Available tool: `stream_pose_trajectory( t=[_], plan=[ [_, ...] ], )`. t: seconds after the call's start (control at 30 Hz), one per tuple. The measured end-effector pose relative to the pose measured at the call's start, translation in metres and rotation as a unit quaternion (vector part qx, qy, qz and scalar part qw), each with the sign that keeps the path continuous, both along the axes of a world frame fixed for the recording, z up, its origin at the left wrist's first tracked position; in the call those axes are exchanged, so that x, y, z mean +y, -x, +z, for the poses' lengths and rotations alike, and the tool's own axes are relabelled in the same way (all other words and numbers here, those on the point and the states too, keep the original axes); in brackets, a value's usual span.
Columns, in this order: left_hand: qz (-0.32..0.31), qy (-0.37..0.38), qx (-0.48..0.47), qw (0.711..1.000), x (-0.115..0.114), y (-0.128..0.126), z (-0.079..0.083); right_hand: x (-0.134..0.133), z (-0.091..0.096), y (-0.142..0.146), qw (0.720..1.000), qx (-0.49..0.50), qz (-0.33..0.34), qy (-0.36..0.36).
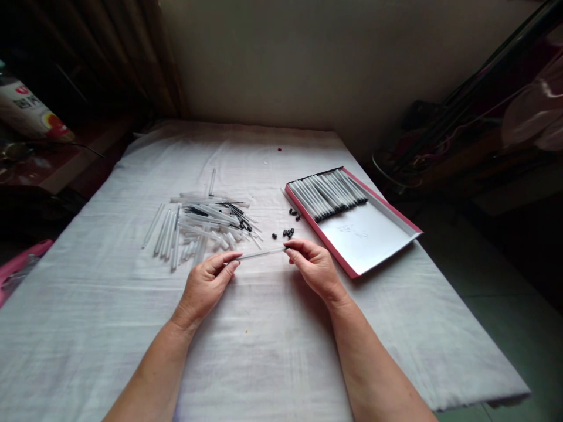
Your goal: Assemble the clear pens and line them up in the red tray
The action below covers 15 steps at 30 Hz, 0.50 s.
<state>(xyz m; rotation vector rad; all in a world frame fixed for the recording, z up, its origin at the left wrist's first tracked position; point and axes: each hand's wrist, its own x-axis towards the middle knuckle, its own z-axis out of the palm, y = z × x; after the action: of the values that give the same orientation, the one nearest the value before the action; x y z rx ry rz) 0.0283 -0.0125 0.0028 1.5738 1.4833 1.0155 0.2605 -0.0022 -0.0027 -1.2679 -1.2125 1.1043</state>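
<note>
My left hand (206, 285) pinches one end of a clear plastic pen tube (260, 254) held level above the cloth. My right hand (313, 265) pinches the tube's other end, where a small black cap shows at the fingertips. A loose pile of clear tubes and black refills (200, 227) lies just beyond my left hand. Several small black caps (287, 232) are scattered on the cloth right by my right hand.
A shallow red-edged box lid (373, 240) lies at the right, with a row of assembled pens (328, 193) at its far end. A white cloth (246, 334) covers the table. The table's right edge drops to a tiled floor. Dark clutter stands left and right.
</note>
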Motion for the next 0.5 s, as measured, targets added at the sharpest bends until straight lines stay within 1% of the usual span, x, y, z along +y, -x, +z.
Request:
stream_pose_trajectory(
  t=[0.27, 0.43, 0.5],
  plan=[
    [-0.021, -0.009, 0.005, 1.0, -0.0002, 0.0002, -0.0002, -0.0024, 0.0027, -0.0005, 0.998, -0.027, 0.056, -0.004],
    [-0.02, -0.007, 0.001, 1.0, -0.0002, -0.0004, 0.0003, -0.0041, 0.0031, 0.0011, 0.986, -0.145, 0.076, -0.044],
    [-0.019, -0.008, 0.002, 1.0, -0.0003, -0.0006, 0.0006, -0.0045, 0.0035, 0.0012, 0.981, -0.17, 0.078, -0.049]
  ],
)
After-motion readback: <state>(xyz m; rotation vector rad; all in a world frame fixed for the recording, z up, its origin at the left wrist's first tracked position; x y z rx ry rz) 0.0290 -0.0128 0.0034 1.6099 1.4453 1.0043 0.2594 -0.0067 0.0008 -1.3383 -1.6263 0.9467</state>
